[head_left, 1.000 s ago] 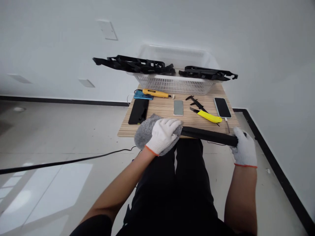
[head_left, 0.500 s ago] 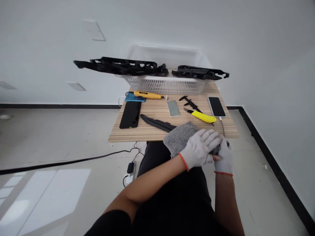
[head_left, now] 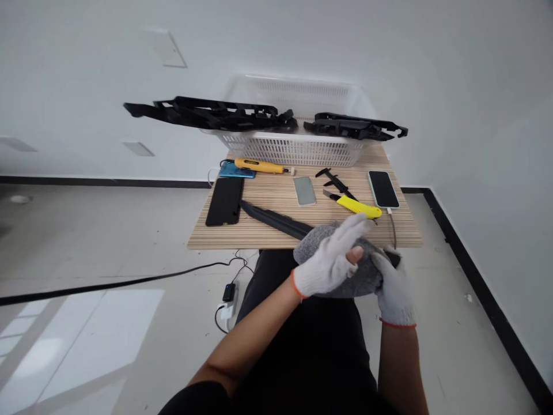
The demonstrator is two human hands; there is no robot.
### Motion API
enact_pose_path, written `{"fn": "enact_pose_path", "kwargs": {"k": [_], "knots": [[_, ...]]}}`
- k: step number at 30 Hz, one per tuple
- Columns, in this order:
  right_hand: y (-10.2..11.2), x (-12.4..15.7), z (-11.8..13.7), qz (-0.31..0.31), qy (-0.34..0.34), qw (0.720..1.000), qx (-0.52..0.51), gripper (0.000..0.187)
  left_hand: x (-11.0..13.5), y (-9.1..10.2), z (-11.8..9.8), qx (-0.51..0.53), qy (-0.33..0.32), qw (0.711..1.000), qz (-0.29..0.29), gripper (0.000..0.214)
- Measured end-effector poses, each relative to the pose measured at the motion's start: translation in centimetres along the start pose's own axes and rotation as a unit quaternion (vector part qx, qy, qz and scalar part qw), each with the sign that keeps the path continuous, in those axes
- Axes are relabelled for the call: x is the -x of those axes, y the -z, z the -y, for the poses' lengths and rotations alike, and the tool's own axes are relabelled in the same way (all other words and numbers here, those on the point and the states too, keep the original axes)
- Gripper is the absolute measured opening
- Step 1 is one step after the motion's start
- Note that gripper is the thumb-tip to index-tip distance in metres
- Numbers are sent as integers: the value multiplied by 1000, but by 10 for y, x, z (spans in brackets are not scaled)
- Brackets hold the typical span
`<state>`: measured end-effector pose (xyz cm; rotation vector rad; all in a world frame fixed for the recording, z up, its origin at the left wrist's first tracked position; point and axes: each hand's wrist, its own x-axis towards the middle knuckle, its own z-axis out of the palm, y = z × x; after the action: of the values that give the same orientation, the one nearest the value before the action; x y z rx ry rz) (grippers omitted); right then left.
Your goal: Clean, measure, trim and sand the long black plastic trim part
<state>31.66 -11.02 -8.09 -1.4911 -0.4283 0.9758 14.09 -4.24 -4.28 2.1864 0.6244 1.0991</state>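
A long black plastic trim piece slants from the tabletop toward me, its near end over the table's front edge. A grey cloth is draped around its near part and hides it there. My left hand, in a white knitted glove with an orange cuff, lies over the cloth with its fingers stretched out. The bare thumb tip pokes out of that glove. My right hand, gloved alike, is closed around the trim piece's near end and the cloth's edge; a black tip shows above its fingers.
On the wooden table lie a yellow utility knife, black calipers, a yellow rotary tool, a small grey plate and phones. Behind, a white basket carries black plastic parts.
My left hand has shifted left, its fingers lifting and spreading over the cloth. The cloth now hangs more toward me. The trim piece has slid slightly left, and my right hand has moved a little nearer.
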Motion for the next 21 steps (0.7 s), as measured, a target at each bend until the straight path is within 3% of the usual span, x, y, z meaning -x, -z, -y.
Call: {"fn": "enact_pose_path", "kwargs": {"k": [4,7,10,13,16,19,21], "knots": [[18,-9,6,-13,-9,999,-51,53,20,56,10,-179,6,984,-11,41],[28,-14,11,10,-4,997,-77,47,46,96,21,-293,32,955,-23,47],[25,-15,15,24,3,997,-76,51,72,127,33,-346,47,937,3,62],[15,-15,20,40,20,996,-73,49,94,151,39,-365,55,929,17,54],[13,-18,28,17,43,992,-114,40,115,176,36,-407,94,906,-76,40],[21,-23,38,-12,72,987,-145,25,139,198,33,-465,153,850,-193,44],[25,-25,42,-33,106,985,-135,15,156,206,35,-488,170,830,-211,46]]}}
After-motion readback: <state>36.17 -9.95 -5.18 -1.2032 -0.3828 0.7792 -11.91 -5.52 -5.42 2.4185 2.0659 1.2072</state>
